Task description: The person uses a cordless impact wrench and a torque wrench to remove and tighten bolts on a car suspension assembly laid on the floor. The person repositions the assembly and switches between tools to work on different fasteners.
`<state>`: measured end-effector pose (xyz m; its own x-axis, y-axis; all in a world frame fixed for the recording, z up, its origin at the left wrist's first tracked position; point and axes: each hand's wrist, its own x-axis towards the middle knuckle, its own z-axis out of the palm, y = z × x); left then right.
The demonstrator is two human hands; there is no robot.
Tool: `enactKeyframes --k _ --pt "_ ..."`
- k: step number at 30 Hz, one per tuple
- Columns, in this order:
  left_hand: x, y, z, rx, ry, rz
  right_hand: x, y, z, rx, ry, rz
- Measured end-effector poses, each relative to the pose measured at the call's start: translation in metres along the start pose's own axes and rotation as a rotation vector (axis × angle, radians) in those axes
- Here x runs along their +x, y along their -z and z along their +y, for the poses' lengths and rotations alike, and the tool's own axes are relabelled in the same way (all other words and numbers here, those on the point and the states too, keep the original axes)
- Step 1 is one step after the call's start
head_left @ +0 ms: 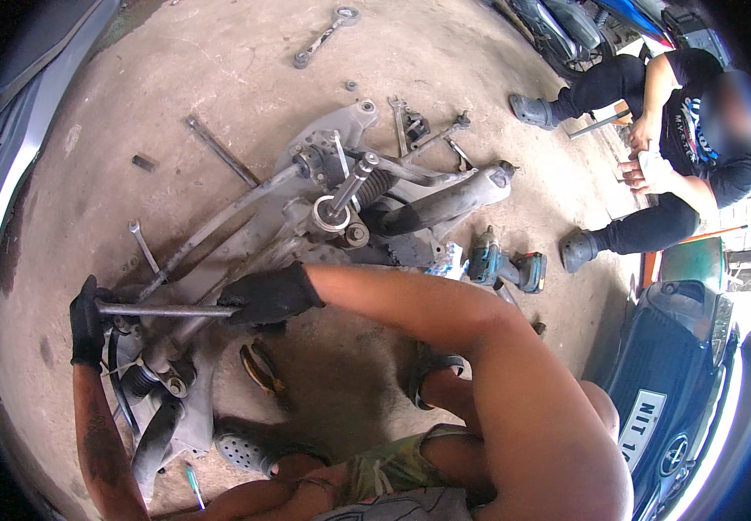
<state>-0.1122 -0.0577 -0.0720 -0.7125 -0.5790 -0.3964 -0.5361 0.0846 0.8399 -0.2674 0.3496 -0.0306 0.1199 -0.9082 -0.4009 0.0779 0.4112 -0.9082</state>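
Note:
Both my hands wear black gloves and hold a long metal bar (167, 310) that lies level between them. My left hand (87, 328) is closed about its left end, over the near end of a greasy car subframe assembly (336, 128). My right hand (273, 297) grips the other end, fingers wrapped round it. The assembly rests on the floor with rods, rubber boots (375, 187) and arms attached. A socket on an extension (353, 184) stands up from its round mount. Beside the bar, a combination wrench (143, 247) leans on the assembly.
A cordless impact wrench (486, 256) stands right of the assembly. Around it lie a ratchet wrench (327, 36), a metal tube (221, 152), a socket (142, 162) and several wrenches (400, 126). A seated person (697, 130) is at right, beyond a dark blue car (666, 365).

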Motion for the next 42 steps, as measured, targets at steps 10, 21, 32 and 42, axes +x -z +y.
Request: enactKeyframes --k 10,21,32,42 --pt "-0.01 -0.002 0.013 0.082 -0.061 -0.052 0.002 -0.023 0.038 -0.036 0.189 0.404" --pt "0.0 -0.01 -0.003 -0.008 -0.023 0.067 0.01 -0.04 0.054 -0.224 0.277 0.627" --pt "-0.014 -0.002 0.008 0.221 -0.218 -0.051 0.004 -0.09 0.031 0.044 0.155 0.717" --pt "-0.035 -0.02 0.036 0.093 -0.202 -0.021 0.004 -0.123 0.021 0.166 -0.002 0.753"
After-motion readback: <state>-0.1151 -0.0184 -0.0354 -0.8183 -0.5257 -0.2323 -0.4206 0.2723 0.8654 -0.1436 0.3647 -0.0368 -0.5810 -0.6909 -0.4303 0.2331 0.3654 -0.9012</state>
